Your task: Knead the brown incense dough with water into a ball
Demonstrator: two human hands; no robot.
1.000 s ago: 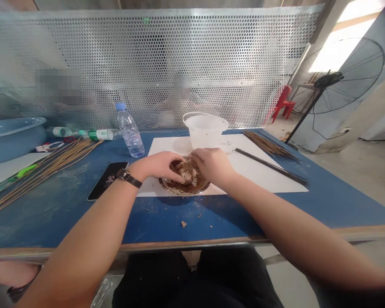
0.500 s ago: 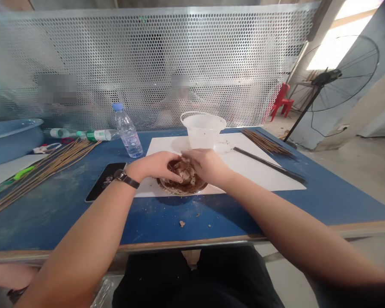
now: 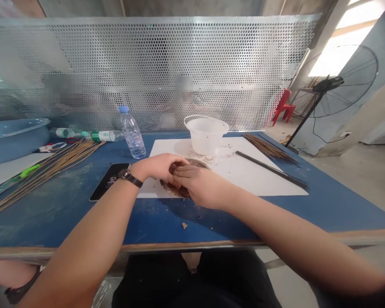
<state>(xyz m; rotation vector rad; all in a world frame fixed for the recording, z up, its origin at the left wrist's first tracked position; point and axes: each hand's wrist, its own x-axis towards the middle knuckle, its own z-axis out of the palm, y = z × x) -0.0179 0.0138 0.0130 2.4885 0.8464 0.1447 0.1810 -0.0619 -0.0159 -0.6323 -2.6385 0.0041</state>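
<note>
My left hand [image 3: 158, 167], with a wristwatch [image 3: 130, 178] on its wrist, and my right hand [image 3: 200, 186] meet over a dark round bowl [image 3: 170, 188]. Their fingers close around a brown, crumbly lump [image 3: 175, 169], most of it hidden by my hands. Much of the bowl is covered too, with brown residue showing along its visible inside. The bowl sits on a white board [image 3: 244, 172]. A few brown crumbs lie on the blue table [image 3: 60, 218] below the board's front edge.
A translucent plastic tub [image 3: 206, 136] and water bottle [image 3: 132, 133] stand behind my hands. A phone [image 3: 110, 182] lies to the left; bundled thin sticks [image 3: 51, 164] and a black rod [image 3: 271, 170] lie either side. Two blurred people [image 3: 182, 102] sit behind a perforated metal screen [image 3: 147, 51].
My right hand has moved down and left across the bowl, and my hands now close around the brown lump, hiding more of it. The head view has shifted slightly.
</note>
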